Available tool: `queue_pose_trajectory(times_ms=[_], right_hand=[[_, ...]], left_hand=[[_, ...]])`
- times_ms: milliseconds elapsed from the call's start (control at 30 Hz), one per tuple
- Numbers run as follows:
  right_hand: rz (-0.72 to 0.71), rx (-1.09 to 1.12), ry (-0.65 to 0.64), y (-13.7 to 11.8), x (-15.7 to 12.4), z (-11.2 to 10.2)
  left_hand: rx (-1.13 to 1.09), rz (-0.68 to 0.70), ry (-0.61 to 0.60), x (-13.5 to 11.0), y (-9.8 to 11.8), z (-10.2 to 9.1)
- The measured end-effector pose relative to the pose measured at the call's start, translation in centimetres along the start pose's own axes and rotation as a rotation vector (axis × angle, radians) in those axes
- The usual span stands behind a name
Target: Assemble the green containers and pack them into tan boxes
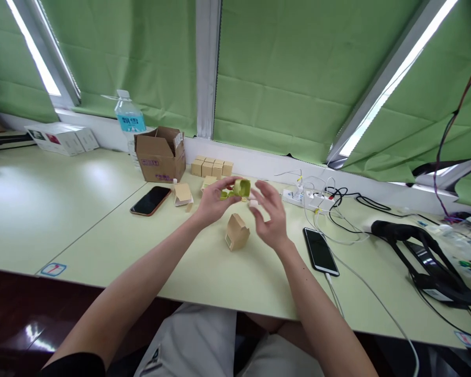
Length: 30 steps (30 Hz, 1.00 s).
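My left hand (215, 200) grips a small yellow-green plastic piece (242, 188), hollow and rounded, held up over the table. Beside it my right hand (270, 213) is raised with its fingers apart. A small white thing (253, 203) shows by the right fingertips; whether they touch it I cannot make out. Below and between both hands stands a small brown cardboard box (237, 233) with its top flaps up. Past my left hand lie an opened small box (183, 194) and another small box (208, 181), partly covered by the fingers.
Several small closed boxes (212, 166) line the wall beside a larger open carton (160, 155) and a water bottle (130, 118). A dark phone (150, 200) lies left, a charging phone (321, 250) right. Farther right are a power strip (308, 200), cables and a black headset (427, 262).
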State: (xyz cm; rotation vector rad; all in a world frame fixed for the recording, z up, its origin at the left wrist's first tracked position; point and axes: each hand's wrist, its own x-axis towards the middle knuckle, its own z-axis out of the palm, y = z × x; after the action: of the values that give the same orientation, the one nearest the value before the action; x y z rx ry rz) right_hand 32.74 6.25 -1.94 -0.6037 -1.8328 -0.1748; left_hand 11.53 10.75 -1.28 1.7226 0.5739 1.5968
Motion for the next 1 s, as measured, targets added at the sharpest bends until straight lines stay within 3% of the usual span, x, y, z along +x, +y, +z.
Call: queue_pose_trajectory(times_ms=[67,133,300,367,600,700,767,867,933,1000], right_hand=[[0.08,-0.077,0.112,1.7,-0.6,-0.6],[0.176,-0.216,0.112,3.9,-1.7,-0.8],[0.355,-0.669,-0.365,8.4,-5.0,0.6],[0.369,-0.765,-0.488,9.1,-5.4,1.6],[0.408,-0.822,-0.566,9.9,-4.4,4.2],[0.507,-0.695,-0.434,9.6,-4.1,4.4],[0.637,-0.498,-0.212,8.8,-3.6,4.2],[0.803,0.02,0.139,6.6,-2.0,3.4],[0.803,0.343,0.237,4.5,-0.7,2.5],[0.77,0.491,0.276,2.3,0.3,1.5]], left_hand=[[-0.049,-0.032,0.107,0.4,-0.9,-0.4],[-0.071,-0.059,0.156,0.4,-1.7,-0.8],[-0.111,-0.094,0.178,0.0,-2.5,-0.8],[-0.108,-0.095,0.172,-0.3,-2.4,-0.6],[-0.093,-0.046,0.112,-0.7,-1.8,-0.6],[-0.073,-0.02,0.088,-0.7,-1.5,-0.9],[-0.05,0.006,0.073,-0.8,-1.3,-0.9],[0.007,0.057,0.057,-0.9,-0.8,-0.8],[0.074,0.097,0.045,-1.1,-0.5,-0.6],[0.159,0.141,0.028,-1.2,-0.2,-0.4]])
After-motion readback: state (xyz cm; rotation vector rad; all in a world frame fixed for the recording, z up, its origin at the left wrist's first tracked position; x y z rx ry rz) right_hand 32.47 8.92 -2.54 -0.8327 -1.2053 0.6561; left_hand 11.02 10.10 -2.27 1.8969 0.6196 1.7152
